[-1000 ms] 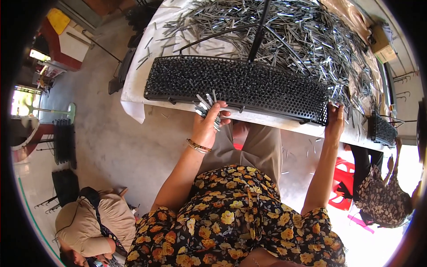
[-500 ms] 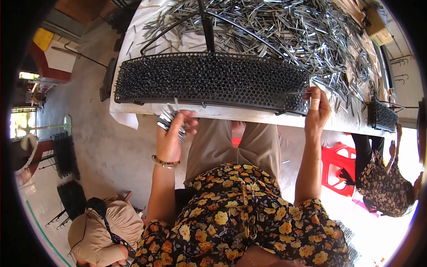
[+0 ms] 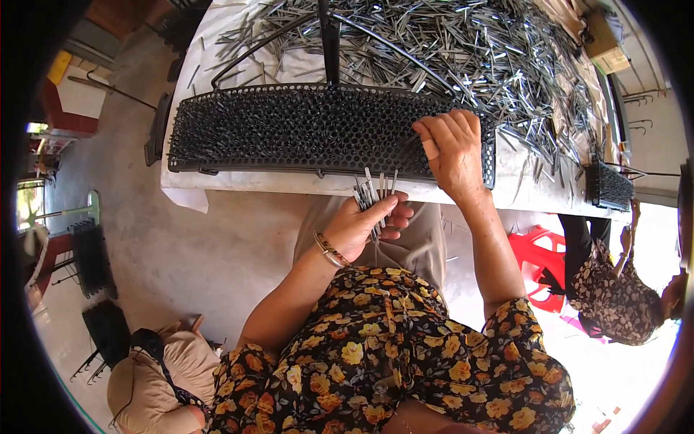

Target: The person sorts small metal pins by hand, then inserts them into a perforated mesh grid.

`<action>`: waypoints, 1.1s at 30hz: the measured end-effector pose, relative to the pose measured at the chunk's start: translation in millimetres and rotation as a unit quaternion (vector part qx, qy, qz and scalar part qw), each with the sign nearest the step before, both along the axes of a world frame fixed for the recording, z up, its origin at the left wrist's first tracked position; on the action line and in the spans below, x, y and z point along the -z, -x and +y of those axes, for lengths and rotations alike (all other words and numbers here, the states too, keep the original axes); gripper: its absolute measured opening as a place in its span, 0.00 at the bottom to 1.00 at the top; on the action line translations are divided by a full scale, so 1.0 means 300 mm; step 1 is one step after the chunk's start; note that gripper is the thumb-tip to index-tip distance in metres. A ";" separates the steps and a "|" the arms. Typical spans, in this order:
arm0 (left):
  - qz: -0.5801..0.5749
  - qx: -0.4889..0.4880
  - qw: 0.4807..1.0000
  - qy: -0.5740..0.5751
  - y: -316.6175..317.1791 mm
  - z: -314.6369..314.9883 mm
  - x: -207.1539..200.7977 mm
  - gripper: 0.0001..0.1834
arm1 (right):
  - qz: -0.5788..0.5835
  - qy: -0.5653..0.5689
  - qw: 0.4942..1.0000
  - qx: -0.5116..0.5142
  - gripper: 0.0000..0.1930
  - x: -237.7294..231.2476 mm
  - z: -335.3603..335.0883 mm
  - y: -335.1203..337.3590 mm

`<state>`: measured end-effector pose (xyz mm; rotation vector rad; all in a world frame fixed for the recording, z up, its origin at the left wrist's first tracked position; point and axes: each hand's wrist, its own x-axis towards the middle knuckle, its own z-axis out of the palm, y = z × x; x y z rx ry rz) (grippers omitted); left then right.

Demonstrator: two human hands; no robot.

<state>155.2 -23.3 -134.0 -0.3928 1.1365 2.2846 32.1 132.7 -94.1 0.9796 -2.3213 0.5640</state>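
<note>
A long black perforated panel (image 3: 289,134) lies along the table's near edge. Many short dark pieces stick up densely from its holes, while holes towards its right end look bare. My left hand (image 3: 365,220), just below the panel's near edge, is closed around a bundle of thin metal strips (image 3: 370,189) whose ends point up and away. Over the right part of the panel, my right hand (image 3: 455,152) has its fingers bent down and pressed together at the surface. Whatever is between those fingertips is hidden.
Loose dark strips (image 3: 463,54) are heaped across the white-covered table (image 3: 238,181). A black rod frame (image 3: 331,54) rises behind the panel. On the right, a person (image 3: 614,293) works at a smaller panel (image 3: 614,186) near red stools (image 3: 538,249). Someone in beige (image 3: 163,372) is at lower left.
My left hand has moved right with its bundle, towards the middle. My right hand has shifted left from the panel's right end onto the panel. The strip it held no longer shows.
</note>
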 end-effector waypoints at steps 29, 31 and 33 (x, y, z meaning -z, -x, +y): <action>0.070 -0.008 0.997 -0.003 0.026 0.045 -0.010 0.16 | -0.531 0.273 0.802 -0.004 0.10 -0.014 0.084 -0.125; 0.053 -0.023 0.998 -0.004 0.038 0.045 -0.004 0.15 | -0.538 0.259 0.802 -0.002 0.11 -0.019 0.091 -0.113; 0.034 -0.037 0.999 -0.017 0.032 0.045 -0.005 0.15 | -0.556 0.259 0.789 0.011 0.11 -0.026 0.094 -0.110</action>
